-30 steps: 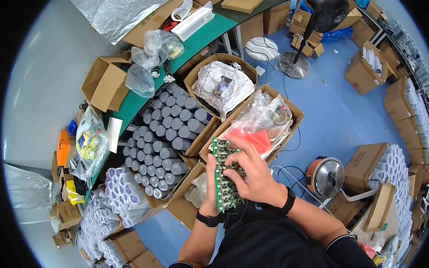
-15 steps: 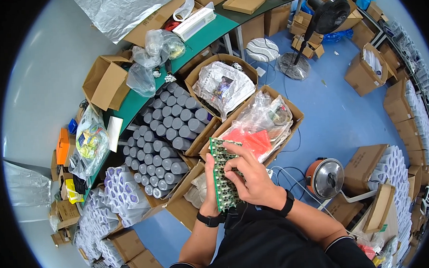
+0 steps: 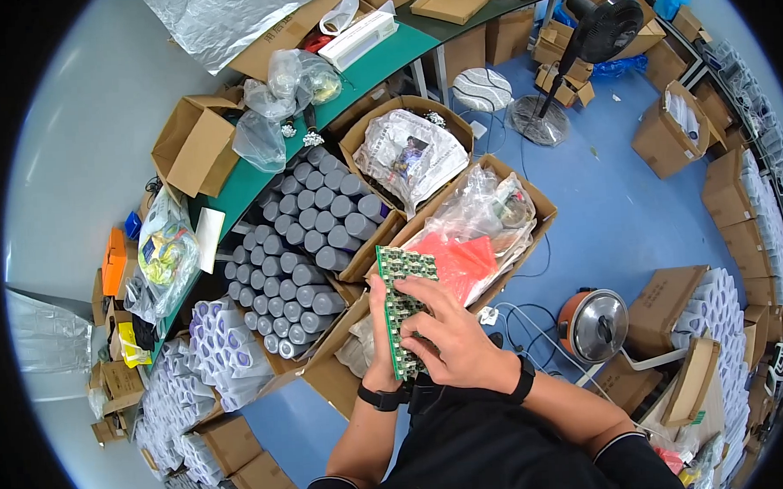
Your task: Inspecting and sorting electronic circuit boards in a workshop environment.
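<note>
A green circuit board panel (image 3: 410, 261), packed with rows of small pale and dark components, is held upright in front of my body. My left hand (image 3: 380, 345) grips it along its left edge, thumb along the side and the other fingers hidden behind. Across the front lies my right hand (image 3: 466, 350), its index finger reaching over the components while the other fingers and thumb bend in against the panel. What its fingertips pinch, if anything small, is hard to see. Just beyond the panel is a carton (image 3: 543, 207) holding clear plastic bags and a red bag (image 3: 464, 263).
Grey-capped cylinders (image 3: 292, 275) fill cartons to the left, beside a green table (image 3: 383, 52). Another carton (image 3: 352, 146) holds a newspaper-wrapped bundle. On the right stand a lidded electric pot (image 3: 594, 325) with cables and cartons of white-wrapped tubes (image 3: 718, 318). A black fan (image 3: 605, 30) stands farther back.
The circuit board panel has shifted slightly left and up with my left hand. My right index finger has moved lower on it, exposing more of the top rows.
</note>
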The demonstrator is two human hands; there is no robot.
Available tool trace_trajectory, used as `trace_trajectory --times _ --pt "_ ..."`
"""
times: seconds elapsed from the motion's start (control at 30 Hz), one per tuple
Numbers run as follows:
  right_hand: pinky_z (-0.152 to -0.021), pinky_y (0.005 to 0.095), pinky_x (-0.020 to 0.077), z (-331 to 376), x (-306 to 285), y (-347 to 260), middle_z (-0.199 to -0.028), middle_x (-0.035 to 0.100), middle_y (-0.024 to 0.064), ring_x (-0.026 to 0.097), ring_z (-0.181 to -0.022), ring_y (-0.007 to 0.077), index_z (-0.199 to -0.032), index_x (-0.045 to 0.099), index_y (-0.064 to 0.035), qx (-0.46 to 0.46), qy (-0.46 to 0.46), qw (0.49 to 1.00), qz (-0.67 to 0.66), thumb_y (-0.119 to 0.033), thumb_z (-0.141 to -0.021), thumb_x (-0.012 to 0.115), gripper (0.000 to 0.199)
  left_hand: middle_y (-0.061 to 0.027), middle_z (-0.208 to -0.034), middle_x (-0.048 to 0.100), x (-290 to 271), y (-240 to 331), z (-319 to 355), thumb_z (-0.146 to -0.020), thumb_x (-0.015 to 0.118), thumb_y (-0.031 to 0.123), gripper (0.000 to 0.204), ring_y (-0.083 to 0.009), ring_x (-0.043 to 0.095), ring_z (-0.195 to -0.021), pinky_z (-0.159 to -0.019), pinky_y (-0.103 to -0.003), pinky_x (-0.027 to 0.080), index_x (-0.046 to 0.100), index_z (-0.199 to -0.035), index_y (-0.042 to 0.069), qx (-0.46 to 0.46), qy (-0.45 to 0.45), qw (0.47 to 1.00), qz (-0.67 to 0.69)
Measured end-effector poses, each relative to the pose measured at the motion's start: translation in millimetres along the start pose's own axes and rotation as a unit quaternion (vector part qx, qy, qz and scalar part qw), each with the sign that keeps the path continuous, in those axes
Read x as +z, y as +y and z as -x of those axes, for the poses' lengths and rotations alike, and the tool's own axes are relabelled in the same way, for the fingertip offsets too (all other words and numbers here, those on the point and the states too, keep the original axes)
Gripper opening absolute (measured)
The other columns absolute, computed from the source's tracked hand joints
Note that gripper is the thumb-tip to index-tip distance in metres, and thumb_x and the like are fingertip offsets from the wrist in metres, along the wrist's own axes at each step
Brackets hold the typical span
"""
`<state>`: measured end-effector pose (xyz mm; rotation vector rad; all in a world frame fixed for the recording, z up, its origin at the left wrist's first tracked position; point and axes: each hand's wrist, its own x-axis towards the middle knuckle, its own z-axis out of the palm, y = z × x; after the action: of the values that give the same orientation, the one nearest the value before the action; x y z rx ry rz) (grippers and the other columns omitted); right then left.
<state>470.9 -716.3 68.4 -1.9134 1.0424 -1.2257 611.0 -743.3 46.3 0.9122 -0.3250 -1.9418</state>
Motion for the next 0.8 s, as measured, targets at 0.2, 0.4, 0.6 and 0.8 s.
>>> trace_trajectory --times 0.2,0.4,0.6,0.8 --pt "-0.113 0.0554 0.0449 2 -1 -1 -0.151 0.052 0.0221 0.051 -0.14 0.046 -0.098 0.064 -0.0052 0.033 0.022 0.999 -0.029 -0.002 -0.085 0.079 0.021 -0.0056 -0.108 0.071 2 5 -3 -0.106 0.035 0.075 0.073 -0.0173 0.071 -0.091 -0.081 -0.035 0.061 0.064 -0.121 0.01 -0.013 0.037 0.999 -0.014" --pt "-0.113 0.0555 0.0444 7 7 5 -0.153 0.05 0.0222 0.05 -0.141 0.0455 -0.099 0.065 -0.0056 -0.004 -0.012 0.999 -0.037 -0.004 -0.084 0.081 0.022 -0.0096 -0.117 0.072 -30 -3 -13 -0.106 0.038 0.074 0.076 -0.0235 0.072 -0.1 -0.093 -0.042 0.059 0.062 -0.133 0.007 -0.006 0.008 0.999 0.038" --pt "-0.114 0.0547 0.0442 7 0 -7 -0.152 0.051 0.0212 0.05 -0.142 0.046 -0.101 0.065 -0.0058 -0.012 -0.038 0.998 -0.045 -0.004 -0.085 0.08 0.022 -0.0106 -0.116 0.072 -28 3 -13 -0.104 0.038 0.075 0.074 -0.025 0.073 -0.099 -0.089 -0.044 0.062 0.064 -0.13 0.01 -0.01 0.003 1.0 0.024" --pt "-0.119 0.0547 0.0391 12 -2 10 -0.156 0.046 0.0281 0.042 -0.147 0.0495 -0.12 0.064 -0.0021 0.052 0.007 0.995 -0.081 -0.012 -0.09 0.078 0.035 -0.0117 -0.122 0.073 -4 12 -10 -0.105 0.038 0.075 0.077 -0.0255 0.074 -0.103 -0.084 -0.044 0.064 0.064 -0.132 0.008 0.016 0.038 0.999 0.035"
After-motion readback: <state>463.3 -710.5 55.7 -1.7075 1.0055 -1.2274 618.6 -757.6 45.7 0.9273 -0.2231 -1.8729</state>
